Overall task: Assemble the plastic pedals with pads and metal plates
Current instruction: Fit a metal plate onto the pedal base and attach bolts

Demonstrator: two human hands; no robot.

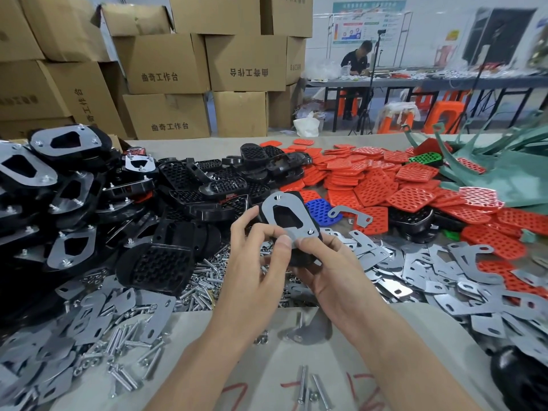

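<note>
Pedal [299,258], metal plate [271,209] already on, is gripped from beneath by right hand [332,271] and pinched by left hand [252,262]; fastening likely remains.

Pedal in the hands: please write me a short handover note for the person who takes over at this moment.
Left hand: pinches the near edge of the metal plate.
Right hand: grips the black pedal from below.
Done: the plate sits on the pedal, two bolt ends through its holes; nuts, cannot tell.
Finished pedals are piled left, bare pedals centre, red pads right, loose plates and bolts near.
Left: probably secure this one, then assemble the rest.
</note>
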